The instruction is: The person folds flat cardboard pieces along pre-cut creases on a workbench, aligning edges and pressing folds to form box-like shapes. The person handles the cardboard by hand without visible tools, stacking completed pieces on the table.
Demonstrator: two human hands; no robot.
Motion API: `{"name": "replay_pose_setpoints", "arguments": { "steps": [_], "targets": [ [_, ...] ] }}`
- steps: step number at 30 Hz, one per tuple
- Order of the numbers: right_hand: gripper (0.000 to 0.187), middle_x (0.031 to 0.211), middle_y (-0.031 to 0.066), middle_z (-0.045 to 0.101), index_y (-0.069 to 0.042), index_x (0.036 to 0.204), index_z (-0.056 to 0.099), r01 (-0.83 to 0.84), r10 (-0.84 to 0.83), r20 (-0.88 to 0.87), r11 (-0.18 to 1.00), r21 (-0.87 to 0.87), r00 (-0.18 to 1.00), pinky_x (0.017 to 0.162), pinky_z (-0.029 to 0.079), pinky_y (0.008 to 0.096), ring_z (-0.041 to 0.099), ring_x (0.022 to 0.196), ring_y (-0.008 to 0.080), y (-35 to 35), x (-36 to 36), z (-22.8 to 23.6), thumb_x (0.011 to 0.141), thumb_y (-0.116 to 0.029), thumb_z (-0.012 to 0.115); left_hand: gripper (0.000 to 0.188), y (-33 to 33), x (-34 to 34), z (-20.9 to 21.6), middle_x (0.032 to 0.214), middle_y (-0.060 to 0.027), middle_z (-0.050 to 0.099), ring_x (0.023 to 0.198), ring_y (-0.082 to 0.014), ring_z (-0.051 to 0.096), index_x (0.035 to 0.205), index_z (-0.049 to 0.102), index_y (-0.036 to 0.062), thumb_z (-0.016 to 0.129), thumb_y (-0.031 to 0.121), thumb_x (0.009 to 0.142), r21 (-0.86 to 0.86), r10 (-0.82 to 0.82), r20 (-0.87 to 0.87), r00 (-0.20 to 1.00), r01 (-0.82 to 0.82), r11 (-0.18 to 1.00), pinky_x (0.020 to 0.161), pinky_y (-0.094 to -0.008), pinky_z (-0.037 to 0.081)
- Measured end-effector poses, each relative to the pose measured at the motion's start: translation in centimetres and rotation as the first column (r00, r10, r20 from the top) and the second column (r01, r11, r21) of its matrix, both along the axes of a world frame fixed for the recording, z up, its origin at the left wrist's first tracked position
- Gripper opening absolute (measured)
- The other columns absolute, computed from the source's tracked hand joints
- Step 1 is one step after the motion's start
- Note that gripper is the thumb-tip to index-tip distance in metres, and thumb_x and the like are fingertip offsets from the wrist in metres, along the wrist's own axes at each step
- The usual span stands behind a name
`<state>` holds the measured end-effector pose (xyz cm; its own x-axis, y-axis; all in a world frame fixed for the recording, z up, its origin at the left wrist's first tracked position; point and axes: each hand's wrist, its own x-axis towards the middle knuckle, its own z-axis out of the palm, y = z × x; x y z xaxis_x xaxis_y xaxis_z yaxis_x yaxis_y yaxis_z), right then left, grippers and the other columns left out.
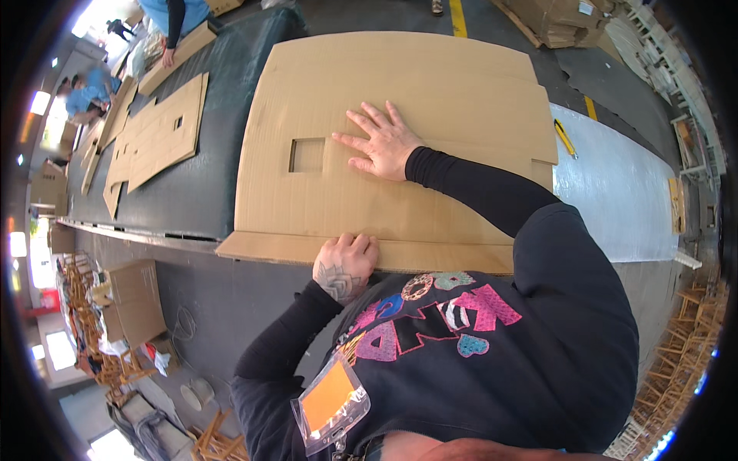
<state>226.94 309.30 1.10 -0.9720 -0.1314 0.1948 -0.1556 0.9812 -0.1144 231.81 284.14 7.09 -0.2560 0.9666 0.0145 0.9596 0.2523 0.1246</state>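
Observation:
A large flat cardboard sheet (323,84) lies before me, with a rectangular cut-out toward its left side. My right hand (380,144) rests palm down on it, fingers spread, just right of the cut-out. Along the near side runs a creased flap (438,256). My left hand (346,261) is closed at that flap's near edge, knuckles up and fingertips curled out of sight. To the right of the cardboard, a yellow utility knife (565,138) lies on a pale, shiny surface (615,192), apart from both hands.
Left of the sheet, a dark conveyor belt (219,131) carries several cut cardboard pieces (165,138). A co-worker's hand (167,57) touches a long cardboard strip beyond them. A cardboard box (134,300) and wooden chair frames stand at lower left; more wooden frames (676,346) are stacked at lower right.

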Motion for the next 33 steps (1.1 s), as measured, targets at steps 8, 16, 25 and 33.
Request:
{"name": "replay_pose_setpoints", "arguments": {
  "steps": [8, 16, 25, 33],
  "targets": [
    [0.058, 0.161, 0.0129, 0.033, -0.033, 0.152, 0.045, -0.042, 0.042, 0.001, 0.999, 0.005, 0.999, 0.118, 0.014, 0.0694, 0.025, 0.150, 0.0366, 0.0, 0.3, -0.1, 0.099, -0.058, 0.045, 0.010, 6.4, -4.3, 11.7, 0.070, -0.0089, 0.061, 0.068, -0.0318, 0.066, 0.075, 0.059, 0.0079, 0.064, 0.011, 0.066, -0.200, -0.097, -0.020, 0.995, 0.091, 0.976, 0.064, -0.0445, 0.052],
    [0.059, 0.161, 0.0138, 0.033, -0.027, 0.151, 0.046, -0.056, 0.055, -0.017, 0.997, -0.056, 0.998, 0.121, 0.014, 0.0636, 0.023, 0.151, 0.0345, 0.4, 0.0, 0.6, 0.100, -0.054, 0.046, 0.020, 3.3, -2.5, 8.2, 0.084, -0.0102, 0.065, 0.080, -0.0276, 0.069, 0.091, 0.063, 0.0057, 0.065, 0.012, 0.073, -0.149, -0.027, 0.086, 0.996, 0.040, 0.988, 0.067, -0.0412, 0.055],
    [0.054, 0.150, 0.0152, 0.045, -0.018, 0.145, 0.053, -0.061, 0.065, 0.017, 0.979, -0.194, 0.998, 0.119, 0.027, 0.0541, 0.036, 0.143, 0.0362, 0.6, 1.1, 1.4, 0.099, -0.047, 0.054, 0.028, 1.1, 1.4, 6.6, 0.085, -0.0102, 0.063, 0.080, -0.0256, 0.068, 0.101, 0.062, 0.0011, 0.062, 0.020, 0.080, -0.205, -0.061, 0.083, 0.995, 0.077, 0.976, 0.065, -0.0375, 0.056],
    [0.047, 0.142, 0.0158, 0.054, -0.010, 0.134, 0.061, 0.115, -0.147, -0.233, 0.983, -0.146, 0.961, 0.115, 0.038, 0.0489, 0.047, 0.136, 0.0344, 2.6, -1.7, -0.8, 0.095, -0.036, 0.062, 0.036, 3.2, -3.1, 4.7, 0.098, -0.0144, 0.066, 0.091, -0.0290, 0.069, 0.117, 0.064, 0.0046, 0.062, 0.027, 0.089, -0.300, -0.368, 0.233, 0.900, 0.427, 0.853, 0.072, -0.0400, 0.058]
  ]
}}
